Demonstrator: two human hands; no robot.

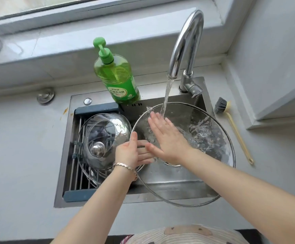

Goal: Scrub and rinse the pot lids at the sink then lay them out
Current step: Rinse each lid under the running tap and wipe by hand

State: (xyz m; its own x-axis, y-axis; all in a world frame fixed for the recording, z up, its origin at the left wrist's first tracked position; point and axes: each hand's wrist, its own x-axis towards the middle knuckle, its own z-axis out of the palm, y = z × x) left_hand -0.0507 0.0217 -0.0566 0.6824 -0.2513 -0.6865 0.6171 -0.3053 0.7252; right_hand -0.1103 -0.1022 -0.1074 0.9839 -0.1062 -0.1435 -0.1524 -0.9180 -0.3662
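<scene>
My left hand (127, 152) pinches the big glass lid's (212, 173) left rim, tilting it over the sink's (160, 194) right side, my right hand (166, 136) flat-open inside under the tap stream (167, 95), finished lid (97, 143) racked left.

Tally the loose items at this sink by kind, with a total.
Lids: 2, big lid, small lid
Soap bottles: 1, bottle
Brushes: 1, brush
Total: 4
</scene>
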